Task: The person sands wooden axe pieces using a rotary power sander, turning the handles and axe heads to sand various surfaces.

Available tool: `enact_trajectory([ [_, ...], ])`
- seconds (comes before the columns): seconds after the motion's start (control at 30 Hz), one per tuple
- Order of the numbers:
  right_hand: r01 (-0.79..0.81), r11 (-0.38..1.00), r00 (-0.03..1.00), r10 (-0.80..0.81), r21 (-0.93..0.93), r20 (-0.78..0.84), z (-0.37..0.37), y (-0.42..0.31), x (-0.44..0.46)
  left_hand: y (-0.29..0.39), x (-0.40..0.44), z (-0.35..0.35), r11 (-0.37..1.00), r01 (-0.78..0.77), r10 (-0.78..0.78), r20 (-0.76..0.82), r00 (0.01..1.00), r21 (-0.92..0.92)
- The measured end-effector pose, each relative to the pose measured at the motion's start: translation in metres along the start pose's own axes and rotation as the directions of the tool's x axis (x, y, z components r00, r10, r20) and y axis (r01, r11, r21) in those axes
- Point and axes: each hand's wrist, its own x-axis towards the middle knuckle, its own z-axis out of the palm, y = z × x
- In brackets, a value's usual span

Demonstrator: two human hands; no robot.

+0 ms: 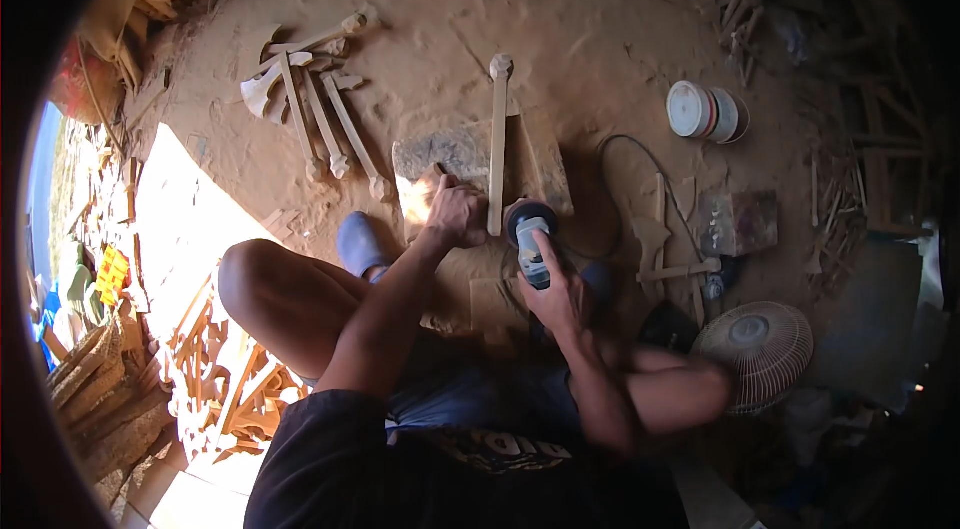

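Observation:
A long pale wooden stick with a knobbed far end (499, 129) lies across a worn wooden block (550, 164). My left hand (460, 212) is closed at the stick's near end, its fingers bent against the side; part of the grip is hidden. An angle grinder with a dark round disc (534, 254) is gripped in my right hand (556, 294). Its disc sits just right of the stick's near end; whether they touch I cannot tell.
Several carved wooden pieces (325, 114) lie on the dusty ground at upper left. A white bucket (690, 111) lies to the right, with a dark cable (655, 164) nearby. A fan (755, 354) is beside my knee. Wood scraps (235, 369) are heaped at left.

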Motion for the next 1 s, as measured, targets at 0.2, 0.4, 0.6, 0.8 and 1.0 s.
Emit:
enact_trajectory([
  [0.2,-0.027,0.999,1.0,0.027,-0.026,0.01,-0.001,-0.004,0.001,-0.002,0.0,0.0,1.0,-0.013,0.013,-0.007,1.0,-0.008],
  [0.4,-0.055,0.998,0.997,0.054,-0.012,-0.061,-0.005,0.002,0.009,-0.003,0.003,0.001,0.999,0.038,-0.037,0.046,0.998,-0.017],
  [0.6,-0.115,0.993,0.988,0.115,0.0,-0.105,-0.017,0.002,0.026,-0.002,0.003,0.0,0.999,0.05,-0.049,0.083,0.995,-0.009],
  [0.8,-0.178,0.976,0.971,0.195,0.125,-0.139,-0.024,0.014,0.052,-0.003,0.003,0.002,0.999,0.039,-0.039,0.07,0.997,0.001],
  [1.0,-0.277,0.867,0.96,0.268,0.415,0.082,-0.052,0.025,0.078,-0.003,0.003,0.006,0.999,0.047,-0.047,0.056,0.997,0.005],
])
